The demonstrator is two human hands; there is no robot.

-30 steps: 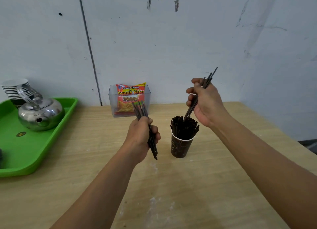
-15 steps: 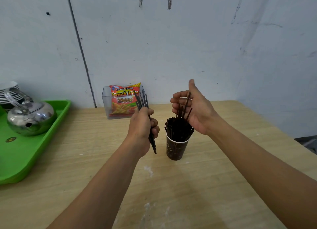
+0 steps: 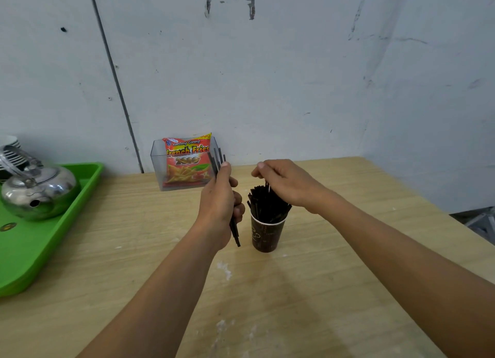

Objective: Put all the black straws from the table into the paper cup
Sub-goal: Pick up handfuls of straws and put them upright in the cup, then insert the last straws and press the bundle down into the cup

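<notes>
A dark brown paper cup (image 3: 265, 235) stands on the wooden table (image 3: 334, 282), packed with several black straws (image 3: 267, 206) that fan out above its rim. My left hand (image 3: 217, 202) grips a small bundle of black straws (image 3: 235, 234) nearly upright just left of the cup; their tips stick out above and below the fist. My right hand (image 3: 289, 183) hovers palm down right over the straws in the cup. Its fingers are loosely curled and point toward the left hand. I see nothing held in it. No loose straws show on the table.
A clear plastic box (image 3: 158, 170) with a red French fries snack pack (image 3: 187, 162) stands against the wall behind my left hand. At the left lies a green tray (image 3: 40, 253) with a steel kettle (image 3: 37, 194) and stacked saucers (image 3: 10, 148).
My right hand lowered its straws into the cup, let them go, then turned palm down and moved left toward my left hand. The left hand kept its bundle and rose slightly.
</notes>
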